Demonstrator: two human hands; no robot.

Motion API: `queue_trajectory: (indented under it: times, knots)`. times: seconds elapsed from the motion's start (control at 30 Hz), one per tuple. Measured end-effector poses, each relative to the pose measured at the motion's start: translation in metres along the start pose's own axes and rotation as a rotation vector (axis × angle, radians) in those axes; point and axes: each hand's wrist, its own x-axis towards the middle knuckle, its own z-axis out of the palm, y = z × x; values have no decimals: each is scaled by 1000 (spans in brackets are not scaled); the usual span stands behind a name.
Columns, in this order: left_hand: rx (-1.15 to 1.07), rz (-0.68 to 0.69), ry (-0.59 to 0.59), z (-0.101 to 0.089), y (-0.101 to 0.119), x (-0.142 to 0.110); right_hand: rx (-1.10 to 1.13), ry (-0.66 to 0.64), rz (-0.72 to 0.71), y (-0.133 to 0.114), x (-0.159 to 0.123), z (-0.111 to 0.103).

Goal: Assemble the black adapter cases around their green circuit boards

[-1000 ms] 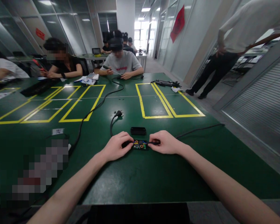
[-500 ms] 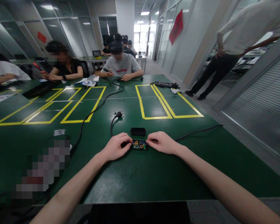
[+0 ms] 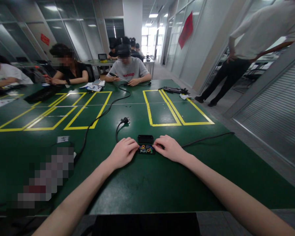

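Observation:
An opened power adapter (image 3: 146, 149) lies in front of me on the green table, its circuit board with copper coils and blue wires facing up. My left hand (image 3: 123, 151) pinches its left end, where a black cord comes in. At the right end, the fingers of my right hand (image 3: 169, 149) are closed on it near the other cord. What exactly the fingertips press, board, wire or casing, is too small to tell. Just behind it lies the black casing half (image 3: 145, 139), hollow side up. The mains plug (image 3: 125, 120) rests on the table beyond my left hand.
Yellow tape rectangles (image 3: 166, 124) mark the green table (image 3: 127, 196). A black cable (image 3: 108, 109) crosses it, and another cord (image 3: 208, 138) runs right. A blurred-out object (image 3: 45, 177) lies at left. A folded black stand (image 3: 174, 89) lies far right. Co-workers sit opposite; a person stands at right.
The adapter and both hands have shifted slightly away from me, closer to the casing half. Both hands keep their hold at its ends.

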Motion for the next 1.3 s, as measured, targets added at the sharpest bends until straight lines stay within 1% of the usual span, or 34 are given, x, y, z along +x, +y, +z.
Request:
queue_trajectory:
  times: [0.1, 0.23, 0.3, 0.4, 0.43, 0.5, 0.6, 0.67, 0.83, 1.0, 1.13, 1.3]
  knots:
    - [25, 0, 29, 1, -2, 1, -18, 52, 10, 1, 0, 3]
    - [-61, -42, 108, 2, -5, -1, 73, 195, 85, 7, 0, 10]
    - [-78, -76, 100, 4, -5, -2, 94, 228, 125, 12, 1, 14]
    - [-47, -92, 3, 7, -6, -1, 124, 213, 144, 16, 2, 19]
    - [-37, -95, -23, 9, -6, -1, 162, 206, 146, 16, 3, 20]
    - [-37, -105, -41, 11, -7, 0, 269, 200, 178, 14, 4, 21]
    - [-72, -110, -12, 13, -9, 0, 436, 192, 291, 9, 5, 20]
    - [-99, -107, 9, 13, -10, 0, 523, 177, 331, 5, 5, 19]
    - [-145, -122, 29, 13, -10, -2, 621, 162, 338, 3, 7, 18]
    - [-185, -158, 13, 12, -9, -2, 662, 165, 357, 4, 7, 19]
    - [-254, -157, 19, 13, -8, -3, 693, 169, 348, 2, 6, 18]
    - [-364, -128, 65, 15, -8, -4, 766, 152, 335, 0, 5, 14]
